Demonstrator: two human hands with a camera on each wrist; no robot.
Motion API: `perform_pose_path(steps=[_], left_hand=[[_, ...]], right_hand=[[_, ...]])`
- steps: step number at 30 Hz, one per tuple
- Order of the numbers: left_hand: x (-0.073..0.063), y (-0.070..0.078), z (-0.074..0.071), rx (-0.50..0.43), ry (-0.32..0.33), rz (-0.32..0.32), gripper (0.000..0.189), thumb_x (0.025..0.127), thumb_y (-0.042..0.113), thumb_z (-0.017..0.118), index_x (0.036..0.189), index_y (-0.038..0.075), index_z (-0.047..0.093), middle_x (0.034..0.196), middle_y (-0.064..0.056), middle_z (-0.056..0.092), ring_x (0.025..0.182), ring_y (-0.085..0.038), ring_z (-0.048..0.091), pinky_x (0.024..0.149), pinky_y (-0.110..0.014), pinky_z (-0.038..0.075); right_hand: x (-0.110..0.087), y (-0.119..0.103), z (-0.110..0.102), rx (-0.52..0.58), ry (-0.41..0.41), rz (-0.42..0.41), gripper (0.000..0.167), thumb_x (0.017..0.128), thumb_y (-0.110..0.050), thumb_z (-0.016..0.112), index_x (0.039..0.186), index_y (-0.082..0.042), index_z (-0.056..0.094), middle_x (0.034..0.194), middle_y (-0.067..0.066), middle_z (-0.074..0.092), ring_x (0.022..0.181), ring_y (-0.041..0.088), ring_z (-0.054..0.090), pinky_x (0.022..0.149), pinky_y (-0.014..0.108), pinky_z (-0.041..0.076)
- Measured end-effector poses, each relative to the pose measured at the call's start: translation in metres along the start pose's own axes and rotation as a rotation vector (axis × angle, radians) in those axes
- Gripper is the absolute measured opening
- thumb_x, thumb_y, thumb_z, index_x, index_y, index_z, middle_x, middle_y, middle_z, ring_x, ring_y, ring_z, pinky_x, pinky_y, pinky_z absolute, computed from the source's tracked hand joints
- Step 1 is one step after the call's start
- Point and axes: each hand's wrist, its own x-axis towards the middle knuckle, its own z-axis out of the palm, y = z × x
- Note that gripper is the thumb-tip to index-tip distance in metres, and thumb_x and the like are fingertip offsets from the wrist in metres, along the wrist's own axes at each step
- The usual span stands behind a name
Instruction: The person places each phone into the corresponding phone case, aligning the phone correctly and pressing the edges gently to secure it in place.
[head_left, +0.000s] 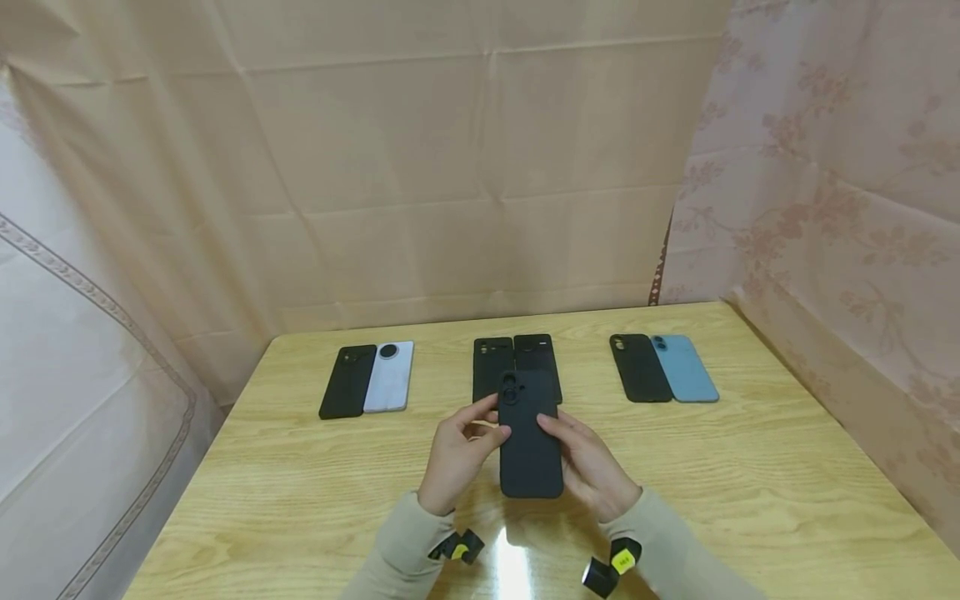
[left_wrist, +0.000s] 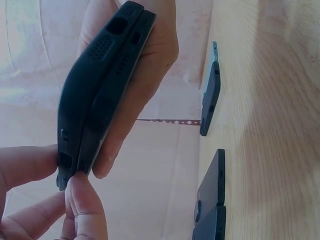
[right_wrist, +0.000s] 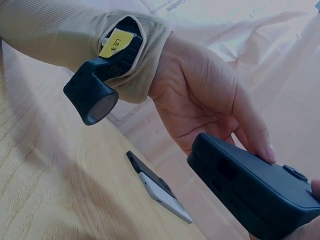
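Note:
Both hands hold a black phone case (head_left: 531, 462) upright above the table, its camera end pointing away. The left wrist view shows a dark phone (left_wrist: 114, 85) lying against the inner side of the case (left_wrist: 80, 97), with a narrow seam between them. My left hand (head_left: 459, 452) pinches the edge near the camera cutouts, thumb (left_wrist: 82, 197) right at the seam. Across from it, my right hand (head_left: 596, 468) grips the other long side, thumb on the case's back and fingers behind. The case's camera ring (right_wrist: 295, 172) shows in the right wrist view.
Pairs lie along the table's (head_left: 300, 508) far side: a black case (head_left: 348, 382) beside a white phone (head_left: 389, 377), two black pieces, a case (head_left: 492, 367) and a phone (head_left: 534, 350), and a black case (head_left: 640, 368) beside a blue phone (head_left: 685, 368). Curtains (head_left: 480, 167) hang behind.

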Motion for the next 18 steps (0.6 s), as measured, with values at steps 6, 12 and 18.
perform_pose_path(steps=[6,12,18], left_hand=[[0.0006,-0.0011,0.0001,-0.005,-0.009,0.021,0.048,0.089,0.017,0.073,0.135,0.011,0.06,0.115,-0.012,0.063,0.101,-0.022,0.063,0.086,-0.031,0.054],[0.0001,-0.0005,-0.0007,-0.031,-0.027,0.025,0.05,0.09,0.016,0.072,0.136,0.009,0.058,0.12,-0.014,0.062,0.103,-0.023,0.063,0.085,-0.029,0.056],[0.0009,-0.0016,-0.0011,-0.031,-0.031,-0.003,0.049,0.089,0.017,0.072,0.135,0.011,0.058,0.12,-0.013,0.062,0.102,-0.021,0.063,0.084,-0.028,0.056]], right_hand=[[-0.0002,-0.0004,0.0008,0.002,-0.005,-0.006,0.056,0.102,-0.017,0.051,0.152,-0.005,0.028,0.126,-0.004,0.063,0.117,0.007,0.061,0.102,0.029,0.05],[-0.0009,0.0,0.0002,0.008,-0.029,-0.016,0.055,0.103,-0.015,0.049,0.152,-0.004,0.026,0.124,-0.004,0.064,0.116,0.007,0.062,0.1,0.029,0.051],[-0.0007,0.0002,0.0002,0.003,-0.03,-0.022,0.054,0.104,-0.015,0.047,0.152,-0.003,0.026,0.123,-0.004,0.064,0.116,0.007,0.062,0.1,0.028,0.052]])
